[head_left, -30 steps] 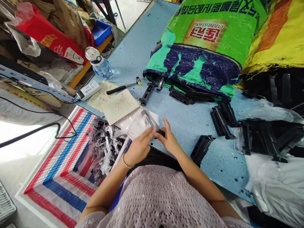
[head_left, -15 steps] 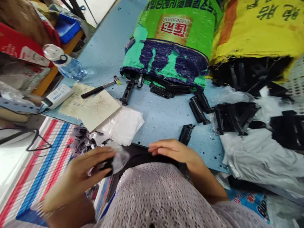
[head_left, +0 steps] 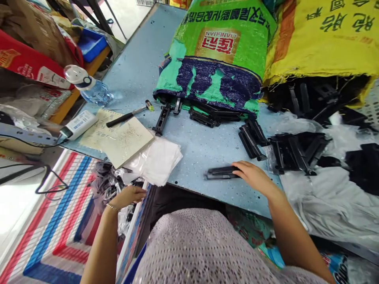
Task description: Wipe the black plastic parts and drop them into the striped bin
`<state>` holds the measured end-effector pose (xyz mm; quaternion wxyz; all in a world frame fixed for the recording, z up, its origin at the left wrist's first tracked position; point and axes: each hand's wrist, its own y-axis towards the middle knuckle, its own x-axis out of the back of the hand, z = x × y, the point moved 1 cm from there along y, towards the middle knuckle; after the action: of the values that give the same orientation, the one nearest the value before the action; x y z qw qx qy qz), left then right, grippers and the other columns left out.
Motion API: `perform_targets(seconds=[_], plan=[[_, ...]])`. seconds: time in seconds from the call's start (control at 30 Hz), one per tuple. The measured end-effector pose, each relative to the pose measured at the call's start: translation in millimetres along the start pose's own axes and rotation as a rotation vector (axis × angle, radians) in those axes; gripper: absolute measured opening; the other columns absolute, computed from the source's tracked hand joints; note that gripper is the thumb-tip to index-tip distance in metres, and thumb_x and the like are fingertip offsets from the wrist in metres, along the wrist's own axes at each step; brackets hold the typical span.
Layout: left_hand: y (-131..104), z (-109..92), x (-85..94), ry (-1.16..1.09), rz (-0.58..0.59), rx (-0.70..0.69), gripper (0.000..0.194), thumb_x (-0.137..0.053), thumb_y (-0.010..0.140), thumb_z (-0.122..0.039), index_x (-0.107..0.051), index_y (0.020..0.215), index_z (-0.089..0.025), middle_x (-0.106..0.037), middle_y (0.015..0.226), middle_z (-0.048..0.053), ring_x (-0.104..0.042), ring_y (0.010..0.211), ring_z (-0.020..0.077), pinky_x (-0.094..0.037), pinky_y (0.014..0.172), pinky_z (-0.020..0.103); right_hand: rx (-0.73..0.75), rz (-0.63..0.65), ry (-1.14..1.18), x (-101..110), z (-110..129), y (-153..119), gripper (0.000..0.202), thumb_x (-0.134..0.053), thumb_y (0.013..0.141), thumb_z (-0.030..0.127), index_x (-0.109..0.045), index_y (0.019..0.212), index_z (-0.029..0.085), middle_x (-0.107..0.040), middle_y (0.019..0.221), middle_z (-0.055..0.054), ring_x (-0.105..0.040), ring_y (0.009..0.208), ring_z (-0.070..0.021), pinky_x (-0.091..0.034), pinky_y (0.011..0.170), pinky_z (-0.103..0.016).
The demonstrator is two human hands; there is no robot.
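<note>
My right hand [head_left: 253, 179] is over the front of the blue table, its fingers closed on the end of a slim black plastic part [head_left: 220, 172], slightly blurred. To the left, my left hand [head_left: 132, 197] hangs over the rim of a striped basket [head_left: 69, 232], fingers stretched out, with nothing visible in them. Small clear bags with dark parts [head_left: 108, 177] lie in that basket. A stack of clear plastic bags [head_left: 161, 159] lies at the table edge above my left hand. More black parts [head_left: 251, 138] rest beyond my right hand.
A green sack [head_left: 219, 59] and a yellow sack [head_left: 322, 43] spill black parts at the back. A screwdriver-like tool [head_left: 127, 117] lies on a cardboard pad [head_left: 127, 142]. A water bottle [head_left: 91, 88] and a white box-shaped device [head_left: 78, 125] stand left. Grey-white cloth [head_left: 322, 201] lies right.
The bagged black part has left my left hand, which moved down and left over the basket. My right hand moved right from my lap and took hold of a black part, now turned sideways.
</note>
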<state>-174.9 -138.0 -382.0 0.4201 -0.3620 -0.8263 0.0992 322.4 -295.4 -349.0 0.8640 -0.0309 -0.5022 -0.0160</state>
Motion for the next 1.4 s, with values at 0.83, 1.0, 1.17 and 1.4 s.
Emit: perform_targets(seconds=[0.83, 1.0, 1.17, 1.4], plan=[[48.4, -101.5, 16.6, -0.130, -0.740, -0.328, 0.009, -0.052, 0.087, -0.013, -0.059, 0.086, -0.019, -0.071, 0.096, 0.009, -0.067, 0.090, 0.0207, -0.054, 0.080, 0.035, -0.273, 0.137, 1.677, -123.8, 194.0, 146.3, 0.037, -0.083, 0.073, 0.051, -0.066, 0.087, 0.021, -0.078, 0.087, -0.004, -0.075, 0.091, -0.0221, -0.062, 0.081, -0.034], [35.1, -103.3, 33.3, 0.392, -0.659, -0.302, 0.038, -0.042, 0.084, 0.001, -0.073, 0.101, -0.014, -0.071, 0.115, 0.018, -0.066, 0.108, 0.0301, -0.053, 0.099, 0.049, -0.225, 0.145, 1.659, -117.8, 181.8, 127.9, 0.040, -0.081, 0.075, 0.054, -0.065, 0.089, 0.021, -0.077, 0.082, -0.003, -0.072, 0.070, -0.0169, -0.057, 0.062, -0.027], [41.8, -98.1, 37.3, 0.154, -0.701, -0.402, 0.057, -0.039, 0.087, -0.003, -0.061, 0.138, -0.014, -0.059, 0.142, 0.015, -0.059, 0.131, 0.0249, -0.049, 0.113, 0.042, -0.151, 0.682, 1.574, -105.9, 166.5, 78.5, 0.037, -0.072, 0.082, 0.054, -0.065, 0.077, 0.018, -0.068, 0.060, -0.004, -0.051, 0.041, -0.0118, -0.037, 0.040, -0.024], [8.8, -88.7, 26.5, 0.139, -0.841, -0.431, 0.068, -0.037, 0.087, 0.000, -0.048, 0.151, -0.020, -0.054, 0.148, 0.013, -0.052, 0.140, 0.0227, -0.047, 0.117, 0.041, -0.202, 0.925, 1.712, -132.2, 177.3, 78.7, 0.040, -0.065, 0.083, 0.054, -0.070, 0.087, 0.014, -0.047, 0.048, 0.006, -0.021, 0.037, -0.0059, -0.018, 0.033, -0.020]])
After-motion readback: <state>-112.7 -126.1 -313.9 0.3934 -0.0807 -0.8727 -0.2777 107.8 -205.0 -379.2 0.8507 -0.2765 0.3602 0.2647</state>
